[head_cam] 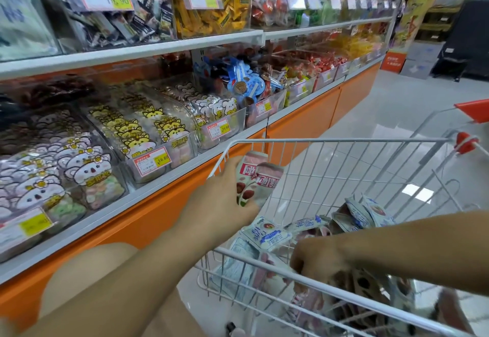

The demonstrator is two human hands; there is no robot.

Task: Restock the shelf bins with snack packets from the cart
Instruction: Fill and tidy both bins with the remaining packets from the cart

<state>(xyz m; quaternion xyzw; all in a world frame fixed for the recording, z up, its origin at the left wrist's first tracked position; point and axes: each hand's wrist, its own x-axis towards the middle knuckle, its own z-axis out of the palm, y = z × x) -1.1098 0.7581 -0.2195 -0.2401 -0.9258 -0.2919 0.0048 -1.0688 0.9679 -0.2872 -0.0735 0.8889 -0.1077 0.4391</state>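
Observation:
My left hand (pixel 225 199) grips two pink-and-white snack packets (pixel 260 180) with red fruit print, held above the left front corner of the white wire cart (pixel 330 140). My right hand (pixel 316 260) reaches down inside the cart near its near rim, fingers curled into the pile of packets; what it grasps is hidden by the hand. Blue-and-white packets (pixel 267 233) and more pink ones (pixel 270 268) lie in the cart. Clear shelf bins (pixel 148 127) on the left hold animal-shaped sweet packs.
An orange-fronted shelf unit (pixel 299 122) runs along the left with a white upper shelf (pixel 158 48) of more bins. Red cart handles (pixel 473 110) stick out at the right. Grey tiled floor (pixel 397 104) stretches ahead down the aisle.

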